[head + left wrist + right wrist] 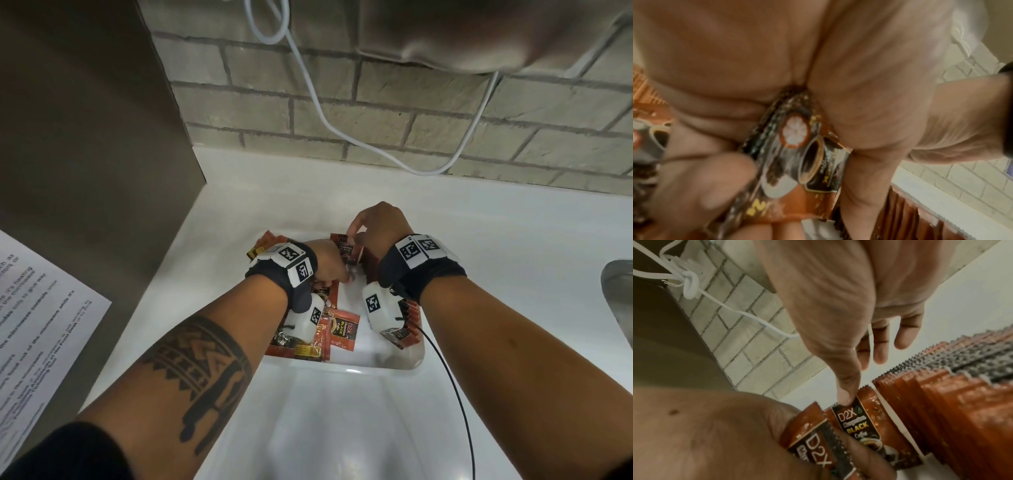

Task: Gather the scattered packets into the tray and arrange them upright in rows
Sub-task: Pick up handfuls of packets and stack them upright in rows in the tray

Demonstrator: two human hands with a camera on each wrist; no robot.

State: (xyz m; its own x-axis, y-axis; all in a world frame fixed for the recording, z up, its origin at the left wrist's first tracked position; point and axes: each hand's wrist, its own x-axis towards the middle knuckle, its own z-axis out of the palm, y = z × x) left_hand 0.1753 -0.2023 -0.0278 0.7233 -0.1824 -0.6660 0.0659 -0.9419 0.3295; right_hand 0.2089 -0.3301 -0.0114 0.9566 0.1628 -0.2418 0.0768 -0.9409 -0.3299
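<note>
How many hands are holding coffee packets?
2. The left hand grips a coffee packet over the tray. The right hand pinches the top of a second packet near the tray's far side. No other hand shows.

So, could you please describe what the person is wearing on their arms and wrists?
Each wrist carries a black strap with white blocks printed with black square markers, plus a white camera housing beneath. A thin black cable trails from the right wrist. The left forearm bears a dark geometric band tattoo. No sleeves cover the forearms.

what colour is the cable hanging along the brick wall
White. The cable shows best in the head view, looping down across the brick wall.
</note>
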